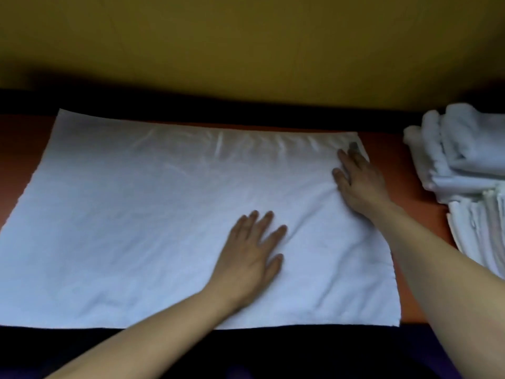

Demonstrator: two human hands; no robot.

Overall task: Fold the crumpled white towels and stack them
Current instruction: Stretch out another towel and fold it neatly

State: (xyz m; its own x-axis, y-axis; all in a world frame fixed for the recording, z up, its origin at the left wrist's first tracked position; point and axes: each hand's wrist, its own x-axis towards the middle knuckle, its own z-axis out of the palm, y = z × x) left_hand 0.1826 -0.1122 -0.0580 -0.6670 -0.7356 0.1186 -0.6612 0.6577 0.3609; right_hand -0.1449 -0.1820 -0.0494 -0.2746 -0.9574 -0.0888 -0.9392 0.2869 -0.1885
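A large white towel (153, 214) lies spread flat across the orange table (388, 151), with light creases along its far edge and near its right side. My left hand (251, 253) presses flat on the towel's lower middle, fingers straight and spread. My right hand (358, 179) lies flat on the towel close to its far right corner, fingers stretched out towards the far edge. A stack of folded white towels (464, 162) sits at the right end of the table.
A yellow wall (246, 36) rises just behind the table. A dark strip runs along the table's far edge, and a dark area lies below the near edge. The towel's left part reaches the frame's left border.
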